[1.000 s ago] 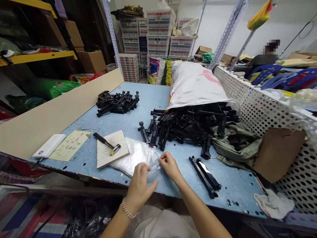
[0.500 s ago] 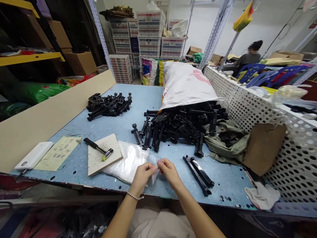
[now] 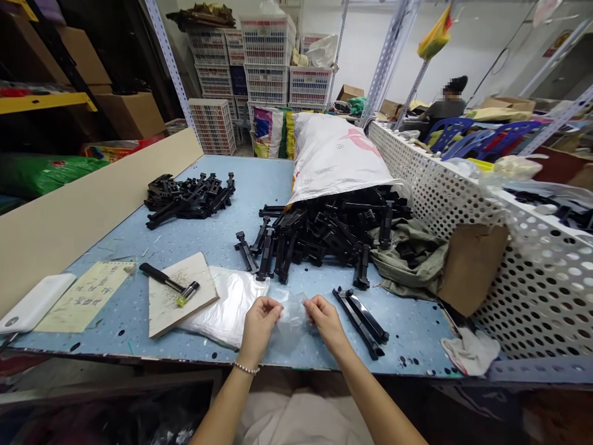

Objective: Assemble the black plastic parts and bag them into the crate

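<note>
A clear plastic bag (image 3: 293,324) is stretched between my two hands above the front edge of the table. My left hand (image 3: 262,322) pinches its left side, and my right hand (image 3: 325,320) pinches the right side near the top. Just left of my left hand lies a stack of clear plastic bags (image 3: 227,303), partly under a pale board (image 3: 169,309). Two black plastic parts (image 3: 360,321) lie side by side to the right of my right hand. Beyond my hands, a heap of similar black parts (image 3: 319,238) spills from a white sack (image 3: 340,157).
A hammer (image 3: 169,281) with a black handle rests on the board. Another pile of black parts (image 3: 192,198) sits at the back left. A perforated metal panel (image 3: 463,204) bounds the right side, with a green cloth (image 3: 410,272) and cardboard (image 3: 472,266) beside it.
My hands have moved apart, spreading the clear bag that was bunched between them. The whole view has shifted slightly, so the table's things appear further left.
</note>
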{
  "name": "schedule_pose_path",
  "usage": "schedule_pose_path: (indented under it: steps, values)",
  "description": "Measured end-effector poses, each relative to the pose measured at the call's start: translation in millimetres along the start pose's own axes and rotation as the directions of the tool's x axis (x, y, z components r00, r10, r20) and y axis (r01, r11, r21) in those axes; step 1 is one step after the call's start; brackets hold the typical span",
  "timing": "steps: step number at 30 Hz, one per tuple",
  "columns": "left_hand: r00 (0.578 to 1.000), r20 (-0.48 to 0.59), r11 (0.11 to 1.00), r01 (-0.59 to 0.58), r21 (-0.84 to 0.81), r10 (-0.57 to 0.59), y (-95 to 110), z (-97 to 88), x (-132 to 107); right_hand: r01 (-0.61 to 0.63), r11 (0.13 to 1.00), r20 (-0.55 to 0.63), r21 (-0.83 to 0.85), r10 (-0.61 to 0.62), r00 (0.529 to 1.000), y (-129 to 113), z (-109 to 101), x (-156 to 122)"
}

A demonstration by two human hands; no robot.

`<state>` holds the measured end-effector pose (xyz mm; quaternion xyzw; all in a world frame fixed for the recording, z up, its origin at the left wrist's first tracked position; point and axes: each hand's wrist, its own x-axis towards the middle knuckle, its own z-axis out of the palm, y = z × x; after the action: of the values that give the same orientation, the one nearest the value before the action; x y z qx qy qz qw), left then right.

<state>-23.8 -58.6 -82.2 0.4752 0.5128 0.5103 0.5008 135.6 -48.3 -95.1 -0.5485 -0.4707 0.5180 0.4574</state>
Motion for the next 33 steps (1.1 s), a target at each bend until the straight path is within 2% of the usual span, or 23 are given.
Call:
schedule_pose_path:
  steps: [1, 3, 5, 7, 9, 10, 12, 14, 15, 16, 18, 20, 22, 23, 25, 27, 29, 30, 31, 32, 33]
  values:
    - [0.996, 0.035, 0.992, -0.087, 0.089, 0.084, 1, -1.2, -1, 0.014, 0.999, 0.004, -0.031, -0.014, 1.0, -1, -6, -3]
    - [0.959, 0.165, 0.925, -0.267, 0.27, 0.229, 2, -2.8, -4, 0.093, 0.982, 0.009, -0.164, -0.093, 0.996, -4, -24, -10]
    - [0.916, 0.276, 0.836, -0.384, 0.393, 0.291, 2, -2.6, -6, 0.18, 0.904, -0.038, -0.388, -0.21, 0.977, -5, -55, -18]
    - [0.898, 0.326, 0.79, -0.422, 0.444, 0.296, 1, 0.7, -7, 0.14, 0.786, -0.152, -0.602, -0.285, 0.947, -4, -92, -27]
    - [0.889, 0.358, 0.779, -0.433, 0.453, 0.286, -2, 8.8, -7, 0.028, 0.724, -0.228, -0.689, -0.254, 0.94, -2, -127, -38]
    - [0.885, 0.372, 0.778, -0.437, 0.451, 0.281, -4, 15.0, -7, -0.016, 0.733, -0.252, -0.68, -0.213, 0.944, -3, -140, -45]
    - [0.881, 0.385, 0.782, -0.438, 0.443, 0.275, -9, 30.7, -8, -0.075, 0.846, -0.252, -0.528, -0.072, 0.965, -8, -151, -63]
    - [0.882, 0.386, 0.8, -0.428, 0.421, 0.269, -12, 48.6, -9, -0.171, 0.963, -0.172, -0.209, 0.135, 0.976, -16, -144, -84]
    - [0.882, 0.389, 0.814, -0.421, 0.4, 0.265, -13, 56.9, -10, -0.243, 0.97, -0.09, -0.026, 0.24, 0.967, -20, -135, -94]
    - [0.88, 0.394, 0.83, -0.416, 0.372, 0.264, -14, 64.1, -10, -0.324, 0.937, 0.002, 0.129, 0.326, 0.945, -23, -124, -104]
    - [0.879, 0.394, 0.857, -0.404, 0.32, 0.267, -16, 72.8, -10, -0.442, 0.839, 0.148, 0.315, 0.417, 0.897, -24, -103, -118]
    - [0.883, 0.383, 0.859, -0.402, 0.317, 0.271, -17, 73.4, -9, -0.473, 0.781, 0.179, 0.407, 0.439, 0.88, -20, -90, -124]
    - [0.868, 0.395, 0.816, -0.449, 0.364, 0.301, -17, 67.8, -9, -0.466, 0.762, 0.162, 0.45, 0.443, 0.882, -14, -85, -121]
    - [0.847, 0.42, 0.778, -0.493, 0.39, 0.327, -17, 64.1, -10, -0.468, 0.757, 0.17, 0.455, 0.443, 0.881, -11, -84, -118]
    - [0.783, 0.487, 0.684, -0.597, 0.418, 0.386, -14, 57.5, -15, -0.489, 0.748, 0.212, 0.449, 0.442, 0.871, -6, -83, -109]
    - [0.704, 0.572, 0.606, -0.687, 0.4, 0.42, -11, 54.2, -26, -0.485, 0.741, 0.19, 0.465, 0.452, 0.872, -2, -80, -97]
    - [0.606, 0.672, 0.568, -0.757, 0.323, 0.425, -7, 54.3, -39, -0.402, 0.77, 0.057, 0.496, 0.433, 0.9, 1, -73, -85]
    - [0.56, 0.715, 0.569, -0.776, 0.274, 0.419, -5, 55.0, -45, -0.339, 0.811, -0.026, 0.476, 0.399, 0.917, 2, -68, -79]
    - [0.531, 0.743, 0.583, -0.777, 0.235, 0.407, -2, 55.7, -50, -0.275, 0.867, -0.105, 0.415, 0.346, 0.932, 2, -62, -76]
    - [0.529, 0.753, 0.611, -0.761, 0.217, 0.391, 1, 55.8, -54, -0.218, 0.925, -0.168, 0.31, 0.279, 0.945, 1, -56, -73]
    - [0.551, 0.748, 0.647, -0.731, 0.218, 0.37, 5, 54.7, -57, -0.176, 0.969, -0.203, 0.175, 0.21, 0.956, -2, -49, -73]
